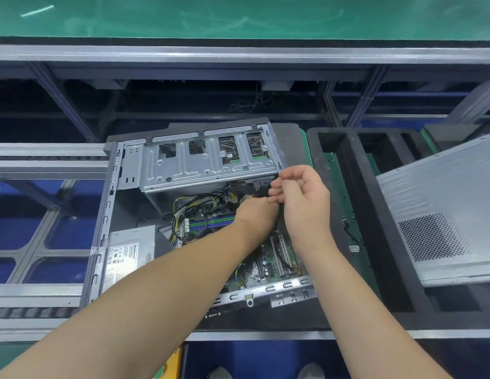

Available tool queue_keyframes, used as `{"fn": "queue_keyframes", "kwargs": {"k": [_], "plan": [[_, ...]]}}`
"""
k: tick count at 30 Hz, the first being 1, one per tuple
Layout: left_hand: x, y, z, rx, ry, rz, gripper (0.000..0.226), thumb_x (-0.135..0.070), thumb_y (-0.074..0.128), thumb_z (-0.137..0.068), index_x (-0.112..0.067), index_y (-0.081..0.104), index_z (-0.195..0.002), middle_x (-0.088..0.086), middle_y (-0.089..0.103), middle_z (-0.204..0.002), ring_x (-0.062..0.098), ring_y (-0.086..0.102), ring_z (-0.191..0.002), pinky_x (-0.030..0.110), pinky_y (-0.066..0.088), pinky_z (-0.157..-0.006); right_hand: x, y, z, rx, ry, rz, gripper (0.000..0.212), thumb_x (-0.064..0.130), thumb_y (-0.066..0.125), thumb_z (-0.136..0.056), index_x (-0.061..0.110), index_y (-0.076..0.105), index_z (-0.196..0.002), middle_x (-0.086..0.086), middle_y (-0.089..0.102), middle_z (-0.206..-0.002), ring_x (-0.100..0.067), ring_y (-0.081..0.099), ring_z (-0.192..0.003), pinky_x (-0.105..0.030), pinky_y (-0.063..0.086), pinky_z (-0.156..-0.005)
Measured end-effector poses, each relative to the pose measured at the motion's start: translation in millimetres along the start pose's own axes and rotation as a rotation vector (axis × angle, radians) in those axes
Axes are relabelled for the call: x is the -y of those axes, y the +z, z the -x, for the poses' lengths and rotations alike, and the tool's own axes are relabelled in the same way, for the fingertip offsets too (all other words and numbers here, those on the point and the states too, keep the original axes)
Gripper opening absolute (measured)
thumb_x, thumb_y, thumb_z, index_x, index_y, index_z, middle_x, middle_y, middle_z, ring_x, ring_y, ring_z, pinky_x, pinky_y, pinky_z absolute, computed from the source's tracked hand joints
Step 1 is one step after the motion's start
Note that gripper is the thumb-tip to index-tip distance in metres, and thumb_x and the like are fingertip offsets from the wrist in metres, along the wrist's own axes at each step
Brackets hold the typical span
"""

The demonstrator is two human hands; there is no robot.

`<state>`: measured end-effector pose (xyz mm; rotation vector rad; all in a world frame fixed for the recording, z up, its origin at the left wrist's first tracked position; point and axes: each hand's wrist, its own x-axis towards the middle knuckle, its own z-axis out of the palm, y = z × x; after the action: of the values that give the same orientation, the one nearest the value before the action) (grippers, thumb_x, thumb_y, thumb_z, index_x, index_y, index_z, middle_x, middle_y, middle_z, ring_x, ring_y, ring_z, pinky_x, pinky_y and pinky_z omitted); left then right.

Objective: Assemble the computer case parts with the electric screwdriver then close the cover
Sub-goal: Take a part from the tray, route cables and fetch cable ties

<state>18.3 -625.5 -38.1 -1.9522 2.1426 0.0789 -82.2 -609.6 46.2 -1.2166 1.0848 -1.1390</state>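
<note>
Hands meet inside case (109,203): right hand (301,198) pinches black cable (261,193), left hand (256,212) grips it just below. Cover (443,203) lies well right. Risk: hard tug bends connector pins, w/ wires snagging underneath.

Head camera looks steeply down (close) over the open computer case (200,214).

Both hands meet over the open computer case (123,203). The right hand (301,198) pinches a black cable (261,193); the left hand (256,214) reaches beneath it
</note>
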Motion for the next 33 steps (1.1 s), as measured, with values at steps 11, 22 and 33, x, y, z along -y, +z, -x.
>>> {"fn": "queue_keyframes", "kwargs": {"k": [11,22,33], "plan": [[-2.6,-11.9,0.6,0.058,0.024,0.038,0.019,-0.006,0.056,-0.096,-0.013,0.067,-0.110,0.004,0.069,-0.112,0.030,0.066,-0.108,0.039,0.049,-0.083,1.0,0.8,2.8,-0.008,0.006,0.015,0.025,-0.012,0.042,-0.096,0.001,0.063,-0.099,-0.011,0.068,-0.086,-0.018,0.067,-0.075,-0.037,0.061,-0.069],[2.5,0.8,1.6,0.074,-0.010,0.110,0.028,-0.007,0.052,-0.099,-0.013,0.062,-0.125,0.006,0.067,-0.126,0.030,0.063,-0.120,0.046,0.046,-0.103,2.8,0.8,3.9,-0.004,0.006,0.011,0.027,-0.014,0.041,-0.096,0.003,0.062,-0.096,-0.012,0.067,-0.086,-0.018,0.066,-0.073,-0.033,0.060,-0.065],[-2.4,-10.1,4.4,0.058,0.045,0.010,0.025,-0.004,0.053,-0.098,-0.010,0.063,-0.119,0.007,0.065,-0.121,0.029,0.062,-0.116,0.043,0.050,-0.091,-4.0,0.2,1.6,0.009,-0.002,-0.003,0.031,-0.013,0.041,-0.094,0.008,0.063,-0.094,-0.009,0.068,-0.082,-0.016,0.066,-0.070,-0.027,0.059,-0.063]]}}
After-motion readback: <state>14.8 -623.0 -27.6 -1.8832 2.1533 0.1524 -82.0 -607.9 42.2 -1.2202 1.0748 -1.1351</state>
